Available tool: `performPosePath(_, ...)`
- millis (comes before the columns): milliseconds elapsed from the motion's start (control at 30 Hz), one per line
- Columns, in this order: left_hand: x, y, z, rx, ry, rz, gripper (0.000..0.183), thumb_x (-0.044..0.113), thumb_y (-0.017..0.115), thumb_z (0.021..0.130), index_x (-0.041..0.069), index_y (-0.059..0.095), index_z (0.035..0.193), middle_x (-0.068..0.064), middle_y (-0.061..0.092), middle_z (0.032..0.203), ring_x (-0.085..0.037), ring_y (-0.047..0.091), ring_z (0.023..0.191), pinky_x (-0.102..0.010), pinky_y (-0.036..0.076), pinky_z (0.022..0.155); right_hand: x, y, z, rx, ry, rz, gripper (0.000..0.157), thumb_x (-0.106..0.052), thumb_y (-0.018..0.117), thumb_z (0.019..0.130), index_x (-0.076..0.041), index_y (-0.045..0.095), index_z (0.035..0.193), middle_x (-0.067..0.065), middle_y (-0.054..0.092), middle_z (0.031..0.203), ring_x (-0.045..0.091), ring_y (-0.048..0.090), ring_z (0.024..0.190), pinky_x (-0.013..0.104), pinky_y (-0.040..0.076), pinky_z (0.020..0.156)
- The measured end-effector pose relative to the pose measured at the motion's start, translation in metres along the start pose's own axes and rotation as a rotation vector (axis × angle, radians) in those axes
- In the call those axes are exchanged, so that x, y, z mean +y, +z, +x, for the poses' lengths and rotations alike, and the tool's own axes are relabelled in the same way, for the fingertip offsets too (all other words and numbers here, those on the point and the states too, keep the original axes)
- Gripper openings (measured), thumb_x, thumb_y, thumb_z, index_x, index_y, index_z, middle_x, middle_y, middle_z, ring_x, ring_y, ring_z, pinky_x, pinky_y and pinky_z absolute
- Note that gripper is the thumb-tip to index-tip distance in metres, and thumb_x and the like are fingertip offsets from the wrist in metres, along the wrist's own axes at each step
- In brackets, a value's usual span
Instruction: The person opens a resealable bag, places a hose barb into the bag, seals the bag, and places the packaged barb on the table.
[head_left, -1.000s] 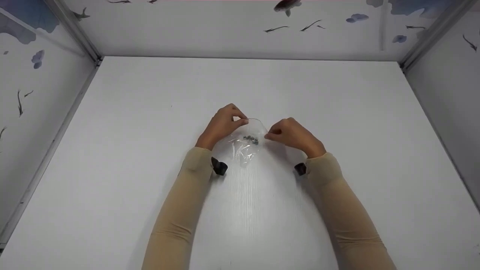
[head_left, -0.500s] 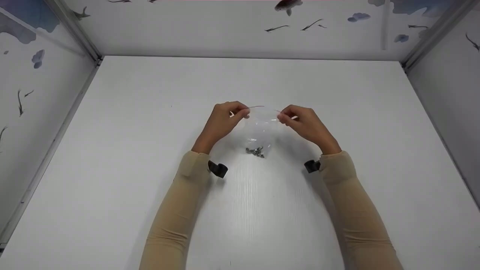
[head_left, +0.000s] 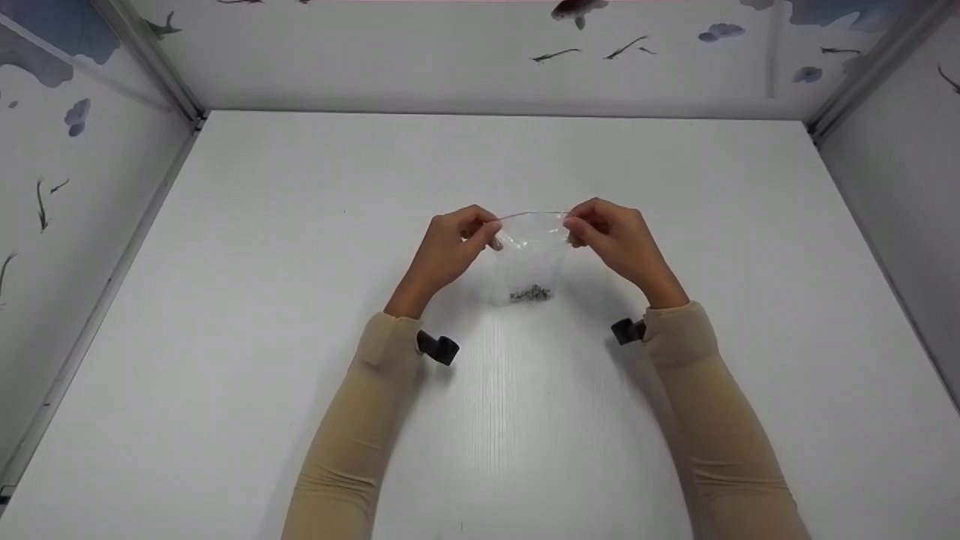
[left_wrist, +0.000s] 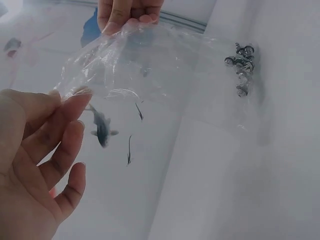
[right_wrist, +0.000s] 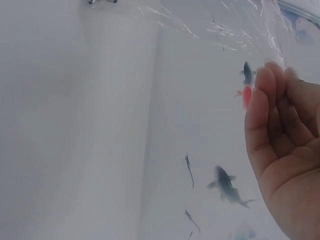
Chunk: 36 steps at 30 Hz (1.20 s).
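A clear plastic zip bag (head_left: 529, 256) with a thin red line along its top edge hangs upright between both hands. My left hand (head_left: 452, 246) pinches its left top corner between thumb and fingers. The opposite corner is pinched by my right hand (head_left: 621, 236). At the bottom of the bag lies a small heap of shiny metal pieces (left_wrist: 242, 65), which look like screws. Wrinkled film (right_wrist: 245, 32) runs into the right fingertips in the right wrist view. Whether the bag's mouth is sealed cannot be told.
A wide white table (head_left: 225, 300) lies beneath the hands. White panels with printed fish, such as the back wall (head_left: 450, 67), enclose it on three sides. Black wrist cameras (head_left: 439, 349) stick out from the beige sleeves (head_left: 337, 450).
The right hand has moved up and right, while the left has shifted little. The bag, earlier crumpled and low, is now stretched between them, with the metal pieces settled at its bottom.
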<state>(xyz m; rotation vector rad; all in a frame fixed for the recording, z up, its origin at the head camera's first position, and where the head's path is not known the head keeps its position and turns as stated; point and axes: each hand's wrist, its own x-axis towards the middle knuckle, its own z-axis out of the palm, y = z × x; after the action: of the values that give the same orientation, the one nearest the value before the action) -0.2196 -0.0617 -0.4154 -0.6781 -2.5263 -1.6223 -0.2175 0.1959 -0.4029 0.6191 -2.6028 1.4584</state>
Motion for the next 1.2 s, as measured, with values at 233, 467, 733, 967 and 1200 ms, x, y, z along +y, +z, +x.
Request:
performPosePath(233, -0.004, 0.0, 0.002, 0.052, -0.033, 0.034, 0.017, 0.022, 0.064, 0.093, 0.008, 0.071, 0.101, -0.004, 0.073, 0.091, -0.013, 0.065, 0.085, -0.031, 0.05, 0.086, 0.006, -0.002, 0.003, 0.021, -0.023, -0.019, 0.019, -0.017, 0.065, 0.092, -0.002, 0.07, 0.102, 0.01, 0.071, 0.094, 0.004, 0.061, 0.079, 0.013, 0.049, 0.074)
performPosePath(467, 0.001, -0.001, 0.006, 0.075, -0.072, 0.051, 0.016, 0.021, 0.066, 0.091, 0.007, 0.069, 0.098, -0.005, 0.073, 0.092, -0.015, 0.066, 0.088, -0.036, 0.049, 0.091, 0.005, -0.003, 0.005, 0.02, 0.01, -0.035, 0.022, -0.023, 0.063, 0.093, -0.003, 0.07, 0.101, 0.008, 0.07, 0.093, 0.009, 0.063, 0.081, 0.014, 0.049, 0.074)
performPosePath(733, 0.006, 0.0, 0.007, 0.086, -0.073, 0.102, 0.014, 0.019, 0.067, 0.091, 0.006, 0.07, 0.094, -0.007, 0.071, 0.089, -0.018, 0.062, 0.084, -0.038, 0.048, 0.084, 0.011, 0.002, 0.003, 0.067, 0.005, -0.026, 0.023, -0.023, 0.063, 0.093, -0.001, 0.069, 0.098, 0.009, 0.069, 0.089, 0.006, 0.061, 0.077, 0.014, 0.048, 0.071)
performPosePath(967, 0.007, 0.002, 0.008, 0.077, -0.041, 0.123, 0.012, 0.017, 0.065, 0.092, 0.005, 0.068, 0.093, -0.007, 0.068, 0.087, -0.018, 0.06, 0.082, -0.035, 0.047, 0.078, 0.011, 0.001, 0.002, 0.074, -0.024, -0.033, 0.021, -0.02, 0.063, 0.093, 0.0, 0.068, 0.097, 0.01, 0.068, 0.088, 0.006, 0.058, 0.076, 0.015, 0.046, 0.07)
performPosePath(1200, 0.009, 0.003, 0.008, 0.003, -0.023, 0.081, 0.012, 0.014, 0.06, 0.094, 0.005, 0.066, 0.096, -0.008, 0.065, 0.089, -0.018, 0.058, 0.085, -0.038, 0.047, 0.083, 0.007, -0.003, 0.002, 0.003, -0.014, -0.03, 0.02, -0.021, 0.063, 0.094, -0.002, 0.069, 0.097, 0.009, 0.068, 0.092, 0.01, 0.059, 0.079, 0.016, 0.047, 0.074)
